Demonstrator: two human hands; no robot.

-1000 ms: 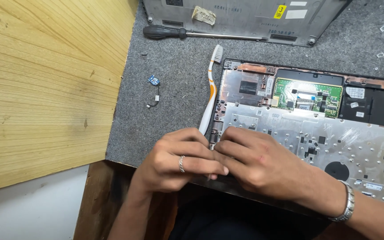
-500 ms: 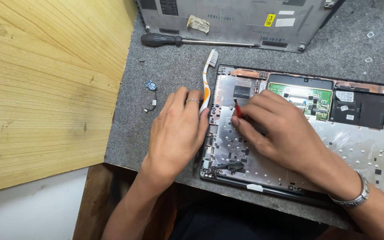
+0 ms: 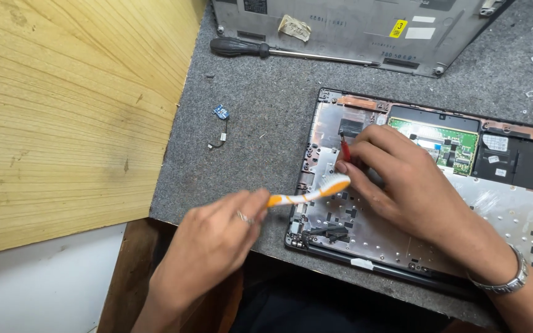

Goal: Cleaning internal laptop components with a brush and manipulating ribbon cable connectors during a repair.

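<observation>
Grey felt worktop [image 3: 260, 142]: opened laptop chassis [image 3: 402, 203]; left hand [image 3: 217, 240] gripping orange-white toothbrush [image 3: 309, 192], right hand [image 3: 402, 179] pinching red-handled screwdriver [image 3: 345, 150].

Counts on the grey work mat

Two hands: the left hand [image 3: 217, 237] and the right hand [image 3: 411, 185]. One orange-and-white toothbrush [image 3: 313, 192]. Two screwdrivers: a small red one [image 3: 345, 148] and a black-handled one [image 3: 242, 47]. One opened laptop base [image 3: 402, 228], holding one green circuit board [image 3: 442, 139]. One grey laptop cover [image 3: 353, 28], bearing one yellow sticker [image 3: 398, 28]. One small blue part with a wire [image 3: 219, 123]. One ring [image 3: 242, 216]. One metal bracelet [image 3: 507, 280]. One wooden board [image 3: 63, 105].
</observation>
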